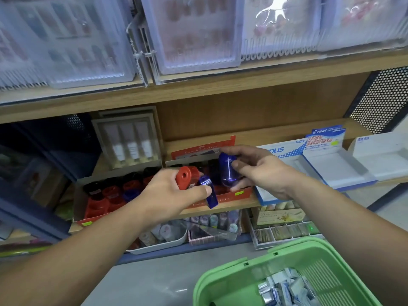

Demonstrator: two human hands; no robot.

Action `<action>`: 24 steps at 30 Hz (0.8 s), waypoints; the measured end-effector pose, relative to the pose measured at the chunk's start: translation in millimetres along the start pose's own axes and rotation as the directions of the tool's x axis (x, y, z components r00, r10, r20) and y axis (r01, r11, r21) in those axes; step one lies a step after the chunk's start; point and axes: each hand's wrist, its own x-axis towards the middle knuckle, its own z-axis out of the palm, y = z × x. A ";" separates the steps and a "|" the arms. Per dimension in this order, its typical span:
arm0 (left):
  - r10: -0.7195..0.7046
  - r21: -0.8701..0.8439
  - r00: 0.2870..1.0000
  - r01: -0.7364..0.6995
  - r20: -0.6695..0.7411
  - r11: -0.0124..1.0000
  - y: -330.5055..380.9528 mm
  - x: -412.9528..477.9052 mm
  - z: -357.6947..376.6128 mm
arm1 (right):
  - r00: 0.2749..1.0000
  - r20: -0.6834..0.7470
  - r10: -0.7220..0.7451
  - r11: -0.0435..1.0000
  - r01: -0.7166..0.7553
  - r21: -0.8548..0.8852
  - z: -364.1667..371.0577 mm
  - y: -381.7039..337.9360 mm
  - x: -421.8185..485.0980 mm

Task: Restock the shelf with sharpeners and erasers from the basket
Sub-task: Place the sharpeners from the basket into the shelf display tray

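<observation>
Setting: shop shelving in wood, my view tipped down onto the middle shelf (265, 134); clear packets stand on the level above.
Left hand: left hand (167, 195) grips two pieces at once, a red sharpener (186, 176) and a slim blue sharpener (208, 193), with the fingers curled round both.
Right hand: right hand (260, 171) pinches a rounded blue sharpener (227, 171) between thumb and fingers, just above the red display box (240, 193).
Shelf stock: the red display box holds dark and red sharpeners, too blurred for me to count. A second tray (97, 208) to its left is partly filled.
Basket: green basket (220, 281) sits low right. Only wrapped erasers (284, 288) show inside it.
Eraser box: the white-and-blue Pilot box (331, 166) at right looks bare.
Progress: I judge the sharpeners nearly done, with three in hand left to seat. The erasers are not yet begun, so roughly half the job remains.
</observation>
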 end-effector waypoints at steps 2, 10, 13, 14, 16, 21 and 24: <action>-0.042 0.020 0.998 0.043 -0.042 0.999 -1.1 4.4 2.2 | 0.992 -0.128 -0.022 1.000 0.019 -0.023 -10.4 -1.1 1.1; -0.085 0.007 0.990 0.086 -0.117 0.996 4.7 13.6 14.5 | 0.951 -0.301 -0.075 0.968 -0.004 -0.251 -21.4 12.9 13.1; -0.092 -0.041 0.987 0.087 -0.131 0.995 3.9 15.8 15.8 | 0.939 -0.306 -0.158 0.896 0.007 -0.443 -21.5 16.6 17.0; -0.094 -0.046 0.985 0.088 -0.142 0.995 3.5 16.2 15.4 | 0.939 -0.294 -0.179 0.857 0.002 -0.515 -22.4 14.5 16.7; -0.100 -0.053 0.983 0.092 -0.155 0.994 2.5 17.3 14.2 | 0.948 -0.258 -0.187 0.817 0.004 -0.576 -24.9 9.6 16.2; -0.112 -0.092 0.984 0.100 -0.137 0.991 -0.2 18.1 12.3 | 0.956 -0.244 -0.165 0.835 0.004 -0.550 -28.8 9.1 16.4; -0.101 -0.077 0.986 0.092 -0.133 0.993 -0.6 18.0 13.4 | 0.969 -0.210 -0.131 0.836 -0.006 -0.548 -28.8 10.7 15.0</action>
